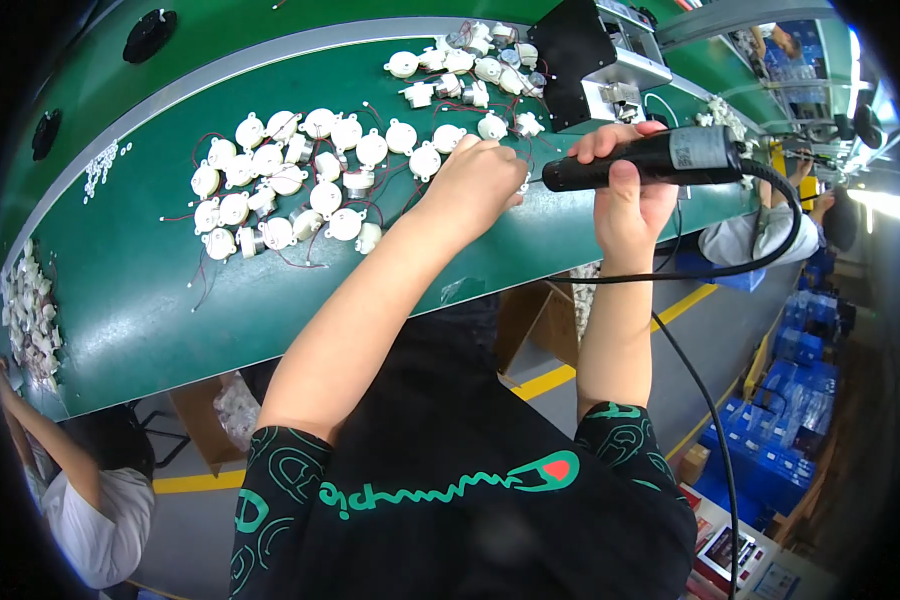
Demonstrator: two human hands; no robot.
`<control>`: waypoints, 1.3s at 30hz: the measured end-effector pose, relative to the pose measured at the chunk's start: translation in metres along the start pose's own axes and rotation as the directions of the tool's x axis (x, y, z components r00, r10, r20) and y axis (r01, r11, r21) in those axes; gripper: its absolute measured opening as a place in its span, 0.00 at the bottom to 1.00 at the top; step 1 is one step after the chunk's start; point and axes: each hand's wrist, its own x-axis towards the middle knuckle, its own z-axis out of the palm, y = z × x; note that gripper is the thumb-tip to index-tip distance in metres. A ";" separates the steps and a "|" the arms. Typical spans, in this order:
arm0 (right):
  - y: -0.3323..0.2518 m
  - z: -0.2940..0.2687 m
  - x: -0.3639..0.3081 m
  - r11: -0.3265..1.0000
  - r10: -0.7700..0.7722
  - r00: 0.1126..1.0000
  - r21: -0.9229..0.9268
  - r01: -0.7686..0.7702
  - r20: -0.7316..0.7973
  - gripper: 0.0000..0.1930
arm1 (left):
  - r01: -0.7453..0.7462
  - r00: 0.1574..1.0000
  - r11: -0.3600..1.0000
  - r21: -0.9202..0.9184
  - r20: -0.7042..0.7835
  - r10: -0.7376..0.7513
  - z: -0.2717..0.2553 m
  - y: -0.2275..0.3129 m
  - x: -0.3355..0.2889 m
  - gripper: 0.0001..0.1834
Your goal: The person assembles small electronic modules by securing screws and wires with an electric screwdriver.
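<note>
My right hand [630,190] grips a black corded hand tool [695,155], a thick cylinder with a grey label, held level above the bench edge. A black cable runs from its right end and loops down; whether a bit sits at its blunt left end I cannot tell. Just left of that end is my left hand [473,188], fingers curled together over the bench. A small pale bit shows by its fingertips, too small to name. Many small white round motors [371,149] with thin red and black wires lie loose beside and beyond this hand.
A black and silver bench machine [580,65] stands at the far right of the green bench [150,310]. Small white rings [100,168] and a heap of white parts [30,320] lie at the left. Another person [100,500] sits lower left; blue bins [770,440] stand at right.
</note>
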 end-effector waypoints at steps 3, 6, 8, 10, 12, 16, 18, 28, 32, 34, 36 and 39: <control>-0.005 0.000 -0.001 0.999 -0.017 1.000 0.033 0.018 -0.009 0.24 | -0.015 1.000 1.000 -0.002 -0.023 0.015 0.002 -0.002 -0.001 0.15; -0.006 0.004 -0.003 0.999 -0.025 1.000 0.046 0.025 0.005 0.23 | -0.015 1.000 1.000 0.002 -0.015 0.015 0.000 -0.001 -0.002 0.15; -0.006 0.006 -0.004 0.998 -0.012 1.000 0.058 0.011 0.003 0.22 | -0.010 1.000 1.000 0.002 -0.008 0.010 -0.001 0.000 -0.002 0.15; -0.004 0.006 -0.004 0.999 -0.004 1.000 0.050 0.004 0.004 0.23 | -0.017 1.000 1.000 0.002 -0.015 0.017 -0.001 -0.001 -0.002 0.14; -0.003 0.007 -0.004 0.999 0.004 1.000 0.043 -0.004 0.004 0.23 | -0.020 0.999 1.000 0.001 -0.030 0.020 0.000 0.000 -0.002 0.14; 0.000 0.008 -0.004 0.999 0.003 1.000 0.034 -0.003 -0.001 0.23 | -0.021 0.998 1.000 0.013 -0.057 0.022 0.002 0.001 -0.002 0.14; -0.001 0.009 -0.003 1.000 0.003 1.000 0.010 -0.003 -0.002 0.23 | -0.011 0.999 1.000 0.009 -0.038 0.012 0.001 0.001 -0.001 0.13; 0.006 0.007 -0.014 0.999 0.053 0.999 -0.001 -0.053 0.000 0.22 | 0.016 1.000 0.999 0.028 -0.010 -0.015 0.002 0.000 0.002 0.12; 0.003 0.004 -0.015 0.999 0.030 0.999 -0.010 -0.030 -0.042 0.28 | -0.003 1.000 1.000 0.009 -0.013 0.004 0.003 -0.001 0.001 0.13; 0.000 0.004 -0.013 1.000 0.009 0.999 -0.024 -0.010 -0.051 0.30 | 0.005 0.999 1.000 0.004 -0.035 -0.005 0.003 -0.002 -0.001 0.13; -0.004 0.002 -0.010 0.999 -0.032 0.996 -0.036 0.029 -0.078 0.33 | 0.002 1.000 1.000 0.000 -0.029 -0.002 0.004 -0.003 -0.001 0.13; -0.012 -0.003 -0.005 0.999 -0.050 0.996 -0.021 0.049 -0.076 0.33 | -0.002 1.000 1.000 -0.002 -0.013 0.002 0.004 -0.004 -0.001 0.14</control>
